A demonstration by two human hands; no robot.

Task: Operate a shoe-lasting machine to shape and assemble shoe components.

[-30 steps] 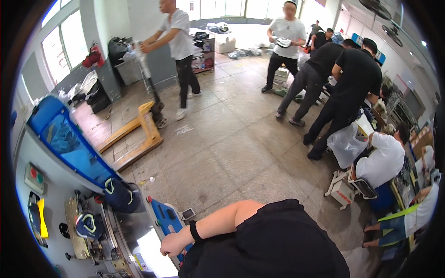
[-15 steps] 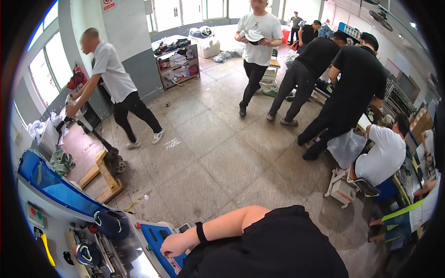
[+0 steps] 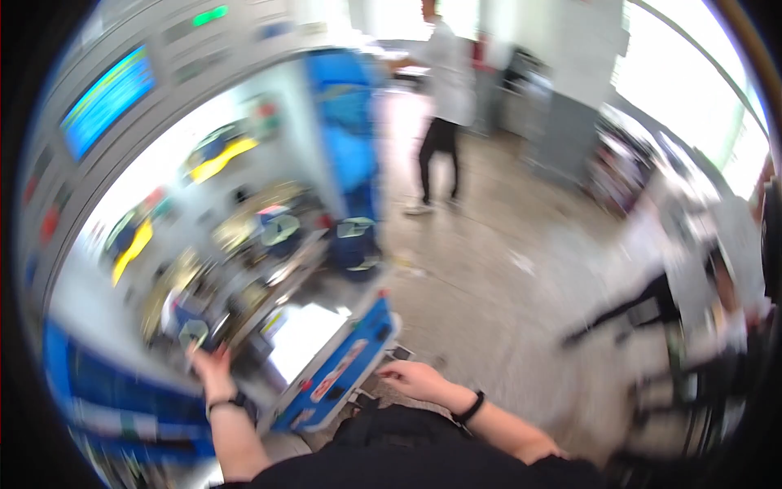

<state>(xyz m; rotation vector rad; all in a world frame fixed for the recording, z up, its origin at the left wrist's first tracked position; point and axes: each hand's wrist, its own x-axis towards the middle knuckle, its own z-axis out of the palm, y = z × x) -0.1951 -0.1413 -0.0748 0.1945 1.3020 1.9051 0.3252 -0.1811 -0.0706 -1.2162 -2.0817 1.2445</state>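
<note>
My left hand reaches over the machine's metal bed, its blurred fingers apart. Just beyond its fingertips sits a dark blue cap with a pale green-edged opening, mounted on the machine; whether they touch cannot be told. Loosely curled, my right hand hangs by the outer edge of the blue front panel, with nothing visible in it. Another cap is mounted further along the bed. A dark blue cap rests at the machine's far end. Motion blur hides finer detail.
Dark caps with yellow parts are on the machine's back wall. Above glows a blue screen. A blue translucent cover stands at the far end. Beyond, a person in white stands on the tiled floor; another person is blurred at right.
My view has swung left to the machine. My left hand has come into view near a mounted cap. A hand that lay on the blue panel is no longer there.
</note>
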